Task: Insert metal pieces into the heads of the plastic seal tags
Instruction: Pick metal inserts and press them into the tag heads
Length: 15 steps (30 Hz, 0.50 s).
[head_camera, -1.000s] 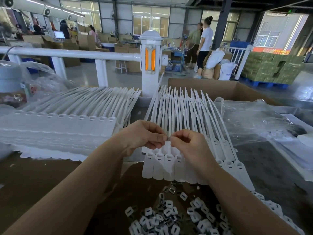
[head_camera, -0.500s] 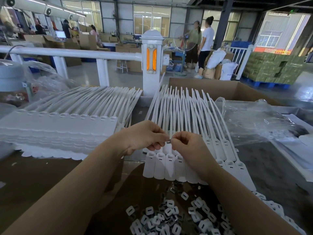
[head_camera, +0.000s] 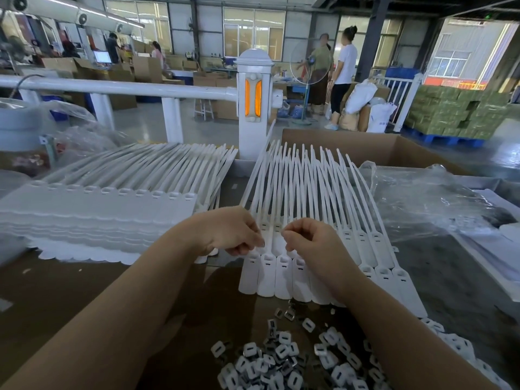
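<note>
A fan of white plastic seal tags (head_camera: 284, 274) lies in front of me, heads toward me and tails pointing away. Loose metal pieces (head_camera: 284, 358) are heaped on the brown table at the near edge. My left hand (head_camera: 233, 235) hovers over the leftmost tag heads, thumb and forefinger pinched together, apparently on a tiny metal piece that is too small to see clearly. My right hand (head_camera: 309, 240) is curled into a loose fist a short gap to its right, above the middle heads. What the fist holds is hidden.
A thick stack of joined white tags (head_camera: 98, 209) fills the left of the table. Crumpled clear plastic (head_camera: 427, 204) lies to the right, with an open cardboard box (head_camera: 365, 147) behind it. A white rail and post (head_camera: 254, 108) run along the far edge. People stand in the background.
My fingertips were touching around one small metal piece. They have now drawn apart, and both hands have dropped slightly toward the tag heads.
</note>
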{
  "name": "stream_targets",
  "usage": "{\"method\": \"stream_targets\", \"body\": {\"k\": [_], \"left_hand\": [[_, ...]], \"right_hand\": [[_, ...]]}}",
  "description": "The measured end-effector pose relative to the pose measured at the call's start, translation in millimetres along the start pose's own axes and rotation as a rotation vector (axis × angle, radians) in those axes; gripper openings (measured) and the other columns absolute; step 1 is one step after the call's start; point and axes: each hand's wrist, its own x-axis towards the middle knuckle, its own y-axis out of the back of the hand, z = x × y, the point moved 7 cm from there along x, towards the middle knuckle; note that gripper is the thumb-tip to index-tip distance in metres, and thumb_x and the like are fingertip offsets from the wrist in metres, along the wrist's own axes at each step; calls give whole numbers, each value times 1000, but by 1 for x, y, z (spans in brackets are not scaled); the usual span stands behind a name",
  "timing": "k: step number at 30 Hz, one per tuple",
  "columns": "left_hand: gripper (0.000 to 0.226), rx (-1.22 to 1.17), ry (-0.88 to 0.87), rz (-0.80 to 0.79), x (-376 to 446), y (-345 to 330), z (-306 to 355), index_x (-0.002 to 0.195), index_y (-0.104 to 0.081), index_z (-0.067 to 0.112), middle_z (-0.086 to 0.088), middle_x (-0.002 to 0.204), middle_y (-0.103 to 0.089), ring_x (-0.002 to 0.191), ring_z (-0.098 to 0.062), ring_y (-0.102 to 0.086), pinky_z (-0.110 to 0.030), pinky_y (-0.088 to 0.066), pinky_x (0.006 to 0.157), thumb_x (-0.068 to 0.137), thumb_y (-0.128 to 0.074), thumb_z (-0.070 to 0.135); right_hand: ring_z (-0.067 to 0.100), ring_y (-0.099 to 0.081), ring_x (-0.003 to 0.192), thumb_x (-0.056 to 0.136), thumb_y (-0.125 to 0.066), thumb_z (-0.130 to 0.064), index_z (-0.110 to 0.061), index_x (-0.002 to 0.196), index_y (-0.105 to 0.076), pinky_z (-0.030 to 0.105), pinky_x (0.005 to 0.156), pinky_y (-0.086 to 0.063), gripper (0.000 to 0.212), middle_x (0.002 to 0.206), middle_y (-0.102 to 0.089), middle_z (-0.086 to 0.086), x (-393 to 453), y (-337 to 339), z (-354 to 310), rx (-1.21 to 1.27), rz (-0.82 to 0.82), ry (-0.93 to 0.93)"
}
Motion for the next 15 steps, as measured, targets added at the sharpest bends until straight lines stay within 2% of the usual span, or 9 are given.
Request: {"method": "stream_targets", "body": {"k": [5,9,15], "left_hand": [[8,85,113,-54,6,-8,-12,90,-66,10,-3,72,-61,60,-10,-54,-15,-46,52,94,-63,16],[8,89,126,-81,8,-8,-15,86,-66,12,0,71,-63,59,-8,-57,-14,-47,50,93,-66,18],[10,51,157,-66,9,-8,-18,87,-68,6,-3,68,-65,55,-8,-60,-15,-49,48,91,-68,15]], "right_hand": [[0,-61,65,96,-60,-20,-20,95,-68,11,62,-51,8,78,-68,-1,3,1,4,-14,-9,-10],[-3,-61,63,95,-60,-18,-21,94,-67,9,60,-49,8,75,-68,-2,3,1,6,6,-15,-18],[-4,-61,65,95,-59,-19,-23,96,-66,14,62,-49,8,76,-68,-5,3,1,6,-23,-31,-23]]}}
